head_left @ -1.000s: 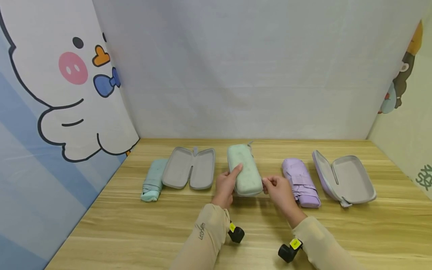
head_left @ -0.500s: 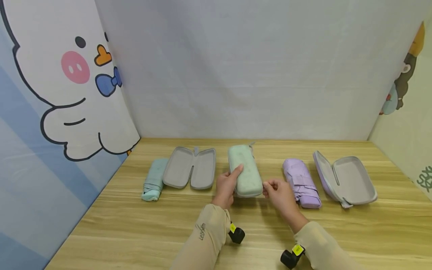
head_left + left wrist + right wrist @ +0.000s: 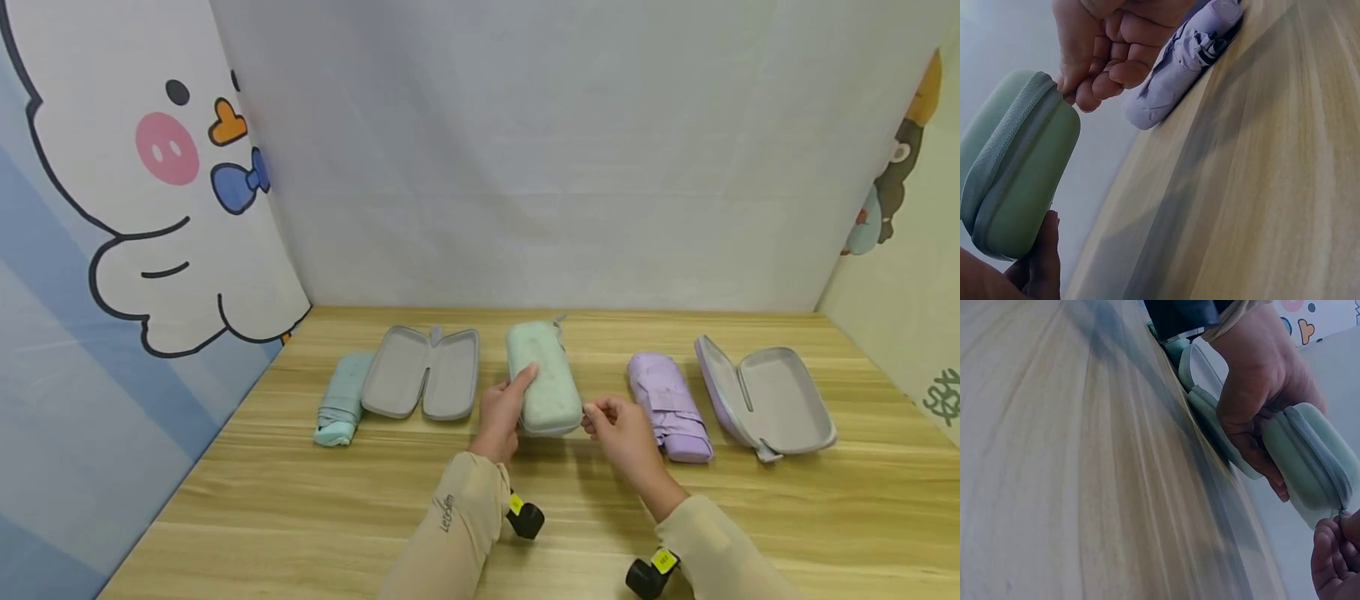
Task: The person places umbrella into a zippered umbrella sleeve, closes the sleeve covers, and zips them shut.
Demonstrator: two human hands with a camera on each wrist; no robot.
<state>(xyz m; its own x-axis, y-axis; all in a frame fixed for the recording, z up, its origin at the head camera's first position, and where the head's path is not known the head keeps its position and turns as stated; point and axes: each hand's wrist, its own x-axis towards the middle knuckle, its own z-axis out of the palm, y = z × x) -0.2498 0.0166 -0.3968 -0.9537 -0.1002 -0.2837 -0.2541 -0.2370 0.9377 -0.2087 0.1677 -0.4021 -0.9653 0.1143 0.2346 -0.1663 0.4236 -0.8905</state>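
My left hand (image 3: 501, 417) grips a mint-green zip case (image 3: 546, 379) from its left side, thumb on top and fingers underneath. The case is closed across its visible near end and held raised above the table, as both wrist views show. At its near right corner, my right hand (image 3: 621, 429) pinches the zipper pull (image 3: 1342, 513) between thumb and fingers; most of the pull is hidden by the fingertips. Just right of that hand lies a folded lilac umbrella (image 3: 667, 406) with its strap wrapped round it.
An unzipped case with grey lining (image 3: 393, 372) lies spread at the left, beside a folded teal umbrella (image 3: 345, 398). At the right, a lilac case (image 3: 783, 400) lies unfolded on the wooden table (image 3: 337, 517). A pale cloth wall (image 3: 555, 167) rises behind the table.
My right wrist has shifted slightly right and toward me, while its fingers stay at the case's near corner. My left hand's grip looks the same.
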